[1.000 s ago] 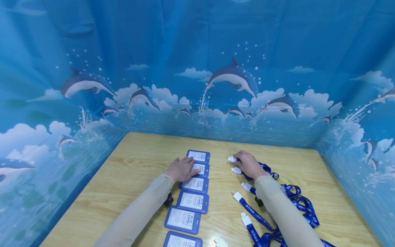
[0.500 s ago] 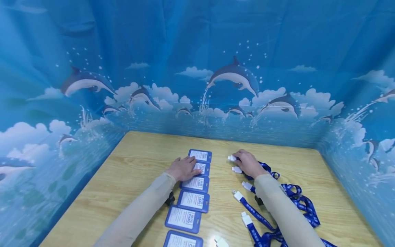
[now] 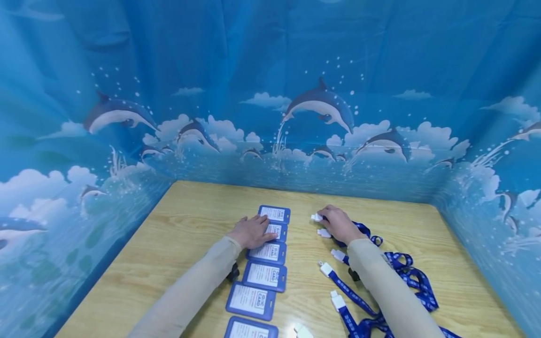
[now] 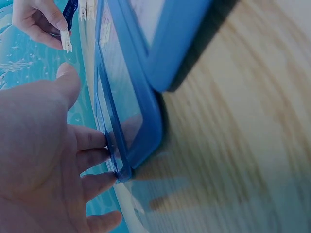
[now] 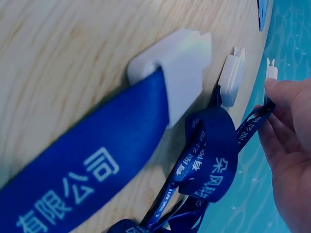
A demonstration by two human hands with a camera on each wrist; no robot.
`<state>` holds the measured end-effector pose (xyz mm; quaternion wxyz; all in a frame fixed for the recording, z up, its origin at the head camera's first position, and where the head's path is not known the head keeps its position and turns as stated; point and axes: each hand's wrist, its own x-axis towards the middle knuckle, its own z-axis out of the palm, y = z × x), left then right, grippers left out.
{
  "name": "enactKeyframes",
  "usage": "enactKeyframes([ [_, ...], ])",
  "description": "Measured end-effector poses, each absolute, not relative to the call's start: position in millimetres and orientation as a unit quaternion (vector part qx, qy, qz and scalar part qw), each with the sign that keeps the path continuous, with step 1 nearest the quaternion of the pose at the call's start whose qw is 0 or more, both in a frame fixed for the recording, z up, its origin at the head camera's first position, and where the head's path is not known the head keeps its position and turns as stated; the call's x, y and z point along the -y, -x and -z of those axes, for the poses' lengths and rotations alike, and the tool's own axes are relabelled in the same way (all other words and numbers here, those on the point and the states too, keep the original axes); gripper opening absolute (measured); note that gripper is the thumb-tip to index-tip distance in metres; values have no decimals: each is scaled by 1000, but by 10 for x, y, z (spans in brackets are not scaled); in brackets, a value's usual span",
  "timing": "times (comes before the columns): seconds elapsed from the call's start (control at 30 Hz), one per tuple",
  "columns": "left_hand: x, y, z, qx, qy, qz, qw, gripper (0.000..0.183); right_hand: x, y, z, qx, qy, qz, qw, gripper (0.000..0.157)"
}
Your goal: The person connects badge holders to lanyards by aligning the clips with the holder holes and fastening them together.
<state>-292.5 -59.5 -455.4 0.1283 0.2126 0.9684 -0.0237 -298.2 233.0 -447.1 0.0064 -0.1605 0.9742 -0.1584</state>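
My left hand (image 3: 252, 232) lies over the upper part of a column of blue ID card holders (image 3: 265, 274). In the left wrist view its spread fingers (image 4: 99, 184) touch the edge of a card holder (image 4: 141, 116), with the thumb raised off it. Across from it, my right hand (image 3: 338, 224) pinches the white clip (image 5: 271, 73) of a blue lanyard between thumb and fingers. The strap trails back from the grip. Just below that hand sits another white clip (image 3: 324, 233), also on a lanyard.
More blue lanyards (image 3: 416, 281) with white clips lie looped on the right of the wooden table (image 3: 190, 206), partly under the right sleeve. A loose white clip end (image 3: 302, 330) shows at the bottom edge. A dolphin-print curtain (image 3: 270, 117) stands around the table.
The top card holder has shifted slightly right since a second ago. Both hands stay almost in place, the right one still gripping the lanyard clip.
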Motion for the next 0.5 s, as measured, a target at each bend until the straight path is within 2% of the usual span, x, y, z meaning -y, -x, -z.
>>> enactKeyframes([
  [0.5, 530, 2909, 4580, -969, -215, 14, 122, 81, -2267, 2999, 4489, -975, 161, 149, 13, 34],
])
